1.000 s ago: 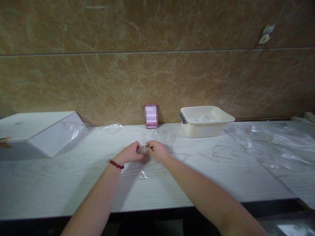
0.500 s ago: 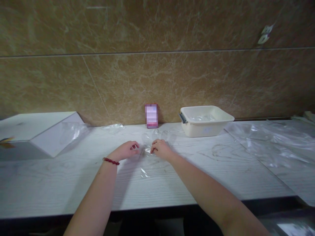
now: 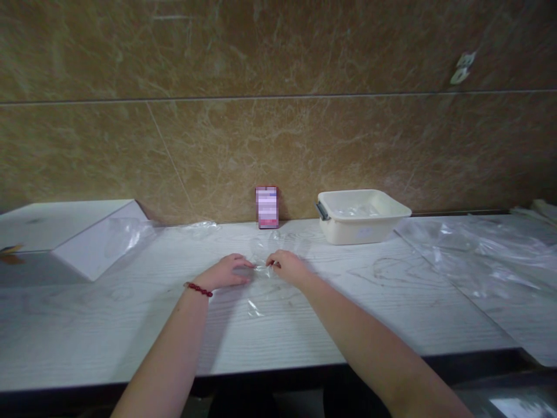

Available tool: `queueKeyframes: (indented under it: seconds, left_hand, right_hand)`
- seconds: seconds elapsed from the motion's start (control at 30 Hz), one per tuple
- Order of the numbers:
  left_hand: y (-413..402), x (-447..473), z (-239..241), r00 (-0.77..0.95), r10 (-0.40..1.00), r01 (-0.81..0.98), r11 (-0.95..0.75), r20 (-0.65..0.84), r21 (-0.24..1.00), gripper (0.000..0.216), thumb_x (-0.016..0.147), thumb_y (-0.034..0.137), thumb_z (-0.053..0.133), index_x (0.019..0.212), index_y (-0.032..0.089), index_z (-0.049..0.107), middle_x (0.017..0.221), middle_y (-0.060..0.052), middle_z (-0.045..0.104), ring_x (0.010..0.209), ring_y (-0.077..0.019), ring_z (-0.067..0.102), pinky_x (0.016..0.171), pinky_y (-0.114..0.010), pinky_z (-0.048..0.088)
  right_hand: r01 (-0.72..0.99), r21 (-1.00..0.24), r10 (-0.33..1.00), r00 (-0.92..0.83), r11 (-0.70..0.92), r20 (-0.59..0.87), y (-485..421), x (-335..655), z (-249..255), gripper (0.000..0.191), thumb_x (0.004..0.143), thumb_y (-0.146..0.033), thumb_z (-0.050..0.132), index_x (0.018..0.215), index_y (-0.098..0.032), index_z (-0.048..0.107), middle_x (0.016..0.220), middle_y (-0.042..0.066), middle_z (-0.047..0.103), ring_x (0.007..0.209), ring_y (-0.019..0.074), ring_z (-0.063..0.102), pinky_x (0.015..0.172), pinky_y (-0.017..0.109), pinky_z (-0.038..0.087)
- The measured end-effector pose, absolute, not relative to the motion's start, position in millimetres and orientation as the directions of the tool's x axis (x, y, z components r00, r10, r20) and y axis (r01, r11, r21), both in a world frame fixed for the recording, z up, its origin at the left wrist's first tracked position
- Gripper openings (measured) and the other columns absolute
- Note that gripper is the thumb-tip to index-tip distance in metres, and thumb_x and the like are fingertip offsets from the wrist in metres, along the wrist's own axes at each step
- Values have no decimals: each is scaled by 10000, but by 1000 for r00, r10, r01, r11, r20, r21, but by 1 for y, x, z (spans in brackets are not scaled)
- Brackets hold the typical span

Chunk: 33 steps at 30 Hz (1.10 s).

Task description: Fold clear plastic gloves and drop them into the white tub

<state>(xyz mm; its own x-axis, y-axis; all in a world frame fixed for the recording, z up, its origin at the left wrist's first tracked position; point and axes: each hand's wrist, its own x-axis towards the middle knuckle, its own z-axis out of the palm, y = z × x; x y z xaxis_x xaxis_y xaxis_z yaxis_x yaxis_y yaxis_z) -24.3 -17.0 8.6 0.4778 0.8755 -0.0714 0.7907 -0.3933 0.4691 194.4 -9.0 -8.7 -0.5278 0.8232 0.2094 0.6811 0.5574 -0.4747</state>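
Note:
A thin clear plastic bag lies on the white wood-grain table in front of me. My left hand, with a dark red beaded bracelet at its wrist, is at the bag's left side. Its fingers are stretched out and apart, the fingertips reaching the plastic. My right hand is closed in a pinch on the bag from the right. The bag's outline is hard to make out against the table.
A phone with a blurred screen leans on the brown marbled wall. A cream bin with clear plastic inside stands right of it. At the left is a white box beside clear film; more plastic sheeting spreads at the right.
The fingers of my left hand have straightened from a curl and reached right toward the bag. My right hand stays pinched in nearly the same place.

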Motion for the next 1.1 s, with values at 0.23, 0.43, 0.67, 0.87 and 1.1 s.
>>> queueKeyframes:
  seconds: [0.23,0.43,0.67,0.87,1.1]
  left_hand:
    - [-17,-29,0,486,872,821,-433,-59,372,447,647,507,537,1060,337,548,1216,-44,423,1099,-218,387,938,-326,259]
    - [-16,-27,0,499,866,819,-456,-41,349,460,669,541,494,1076,331,539,1214,-46,436,1106,-229,383,937,-332,264]
    - [-18,-25,-3,505,862,844,-481,-48,238,458,688,564,453,1090,354,516,1231,-33,409,1133,-249,354,939,-360,261]
    - [-17,-24,-3,513,858,834,-490,-31,253,382,771,525,343,1033,351,560,1190,-34,451,1106,-224,389,922,-349,278]
    - [-17,-18,-5,456,890,859,-443,11,256,402,713,559,416,1015,347,575,1200,-39,443,1134,-244,351,938,-365,259]
  right_hand:
    - [657,-429,780,-576,620,243,-6,200,-5,236,666,-61,464,739,-197,643,794,12,601,828,121,507,813,241,334]
    - [644,-421,763,-601,639,238,-5,207,-4,246,664,-52,455,707,-193,653,771,14,602,808,118,505,801,243,338]
    - [637,-466,784,-560,614,267,-1,206,-12,296,683,-27,420,771,-196,646,853,26,585,871,120,488,835,262,320]
    - [644,-435,777,-524,629,348,-7,202,-11,285,702,-70,443,872,-211,623,878,30,572,903,123,467,860,277,298]
    - [716,-407,821,-535,567,202,-12,205,-12,198,707,-337,544,881,-298,629,1001,33,508,963,181,401,834,352,300]
